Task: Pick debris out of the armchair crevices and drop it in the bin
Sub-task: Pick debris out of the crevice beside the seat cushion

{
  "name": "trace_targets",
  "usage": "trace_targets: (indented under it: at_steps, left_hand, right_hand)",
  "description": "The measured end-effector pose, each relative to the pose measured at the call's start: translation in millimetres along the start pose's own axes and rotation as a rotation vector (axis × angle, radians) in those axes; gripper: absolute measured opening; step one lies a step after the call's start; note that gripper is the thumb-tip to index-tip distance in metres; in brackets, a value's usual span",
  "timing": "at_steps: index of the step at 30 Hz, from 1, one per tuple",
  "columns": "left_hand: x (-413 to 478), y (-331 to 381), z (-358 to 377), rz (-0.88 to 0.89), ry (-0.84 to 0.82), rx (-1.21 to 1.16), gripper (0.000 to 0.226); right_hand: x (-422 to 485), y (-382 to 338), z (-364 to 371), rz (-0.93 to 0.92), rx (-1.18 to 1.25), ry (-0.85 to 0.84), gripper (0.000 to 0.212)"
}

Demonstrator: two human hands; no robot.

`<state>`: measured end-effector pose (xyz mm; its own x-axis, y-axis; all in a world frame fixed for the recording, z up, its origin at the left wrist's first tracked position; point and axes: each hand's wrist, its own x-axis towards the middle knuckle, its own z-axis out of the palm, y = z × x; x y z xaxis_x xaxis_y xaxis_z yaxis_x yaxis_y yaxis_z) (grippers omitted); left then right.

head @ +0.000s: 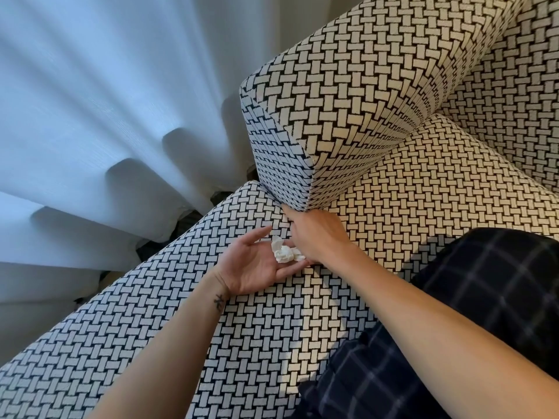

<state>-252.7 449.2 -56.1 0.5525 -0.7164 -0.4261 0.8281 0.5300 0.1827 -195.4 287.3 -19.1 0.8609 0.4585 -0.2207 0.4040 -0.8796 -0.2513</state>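
Crumpled white tissue wad: lies in upturned, flat-spread left hand, above seat of black-and-cream basket-weave fabric armchair. Right hand: at crevice under cushion corner; fingers hidden, grip cannot be told.

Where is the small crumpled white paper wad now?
In the head view, just below centre, the small crumpled white paper wad lies on the upturned left hand, beside the right hand at the corner of the black-and-white woven-pattern cushion.
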Motion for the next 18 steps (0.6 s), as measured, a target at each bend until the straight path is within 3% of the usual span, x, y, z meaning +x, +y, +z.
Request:
trace_targets:
  at_steps: [6, 16, 18]
  left_hand:
    - [-1, -1, 1, 0.006, 0.01, -0.018, 0.064]
    - [-1, -2, 0, 0.026, 0.077, 0.007, 0.064]
    - [-2, -2, 1, 0.025, 0.086, 0.013, 0.063]
  right_hand:
    - [14, -1, 2, 0.047, -0.015, -0.119, 0.052]
    - [33, -8, 0, 0.141, -0.095, -0.343, 0.028]
    - [33, -10, -2, 0.145, -0.105, -0.324, 0.025]
